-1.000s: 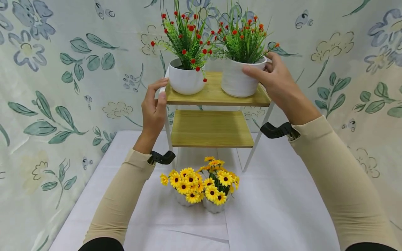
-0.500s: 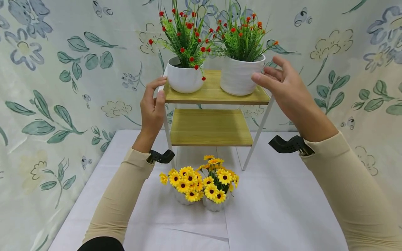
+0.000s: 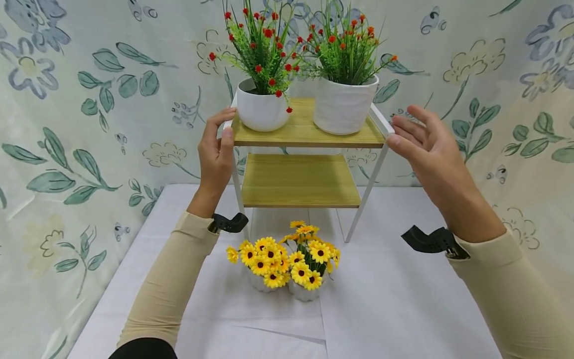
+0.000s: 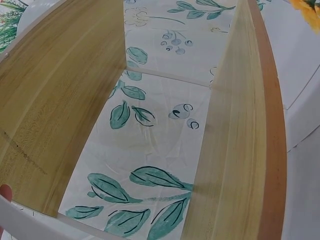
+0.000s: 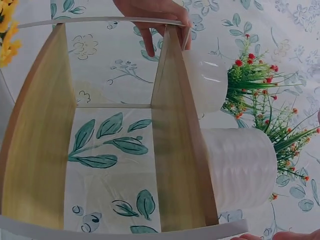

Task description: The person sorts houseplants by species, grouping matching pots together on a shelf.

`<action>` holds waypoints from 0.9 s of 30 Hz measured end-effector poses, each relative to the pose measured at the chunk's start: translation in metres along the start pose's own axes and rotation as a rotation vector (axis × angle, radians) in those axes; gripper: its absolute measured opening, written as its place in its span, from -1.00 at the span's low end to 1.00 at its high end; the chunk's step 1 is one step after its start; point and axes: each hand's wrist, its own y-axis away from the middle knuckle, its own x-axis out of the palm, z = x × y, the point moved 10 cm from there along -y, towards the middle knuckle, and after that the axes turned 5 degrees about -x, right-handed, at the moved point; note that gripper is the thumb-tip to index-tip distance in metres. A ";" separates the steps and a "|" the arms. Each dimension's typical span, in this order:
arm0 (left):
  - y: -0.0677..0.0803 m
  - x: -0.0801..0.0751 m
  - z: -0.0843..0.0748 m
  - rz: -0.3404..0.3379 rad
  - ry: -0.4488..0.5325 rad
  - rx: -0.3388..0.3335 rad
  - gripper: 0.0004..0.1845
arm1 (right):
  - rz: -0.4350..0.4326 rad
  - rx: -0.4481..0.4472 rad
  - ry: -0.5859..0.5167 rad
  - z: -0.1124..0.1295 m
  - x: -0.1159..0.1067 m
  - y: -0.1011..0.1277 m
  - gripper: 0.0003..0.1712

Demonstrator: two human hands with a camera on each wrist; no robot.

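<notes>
Two-tier shelf stand steadied at its top board

The shelf stand [image 3: 300, 182] sits at the worktop's [image 3: 394, 299] far edge; the left hand [image 3: 216, 154] grips its top-left corner, fingers curled over the rim. The right hand [image 3: 426, 149] hovers just beside the top-right corner, fingers relaxed, contact hard to make out. Two white pots [image 3: 343, 107] with red flowers stand on the top board; yellow flowers [image 3: 287, 257] hide their own pots near the front.
</notes>
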 end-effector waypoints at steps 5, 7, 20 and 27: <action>0.000 0.000 0.001 -0.019 -0.002 -0.003 -0.62 | -0.015 -0.037 -0.001 -0.012 -0.002 0.017 -0.11; 0.000 0.000 0.002 -0.026 0.007 -0.007 -0.62 | -0.019 -0.065 0.011 -0.015 -0.001 0.024 -0.11; -0.001 0.001 0.003 -0.032 0.021 0.006 -0.59 | 0.019 -0.134 0.033 -0.039 0.006 0.060 -0.12; -0.001 0.001 0.002 -0.038 0.021 0.007 -0.58 | 0.051 -0.109 0.091 -0.066 0.012 0.071 -0.10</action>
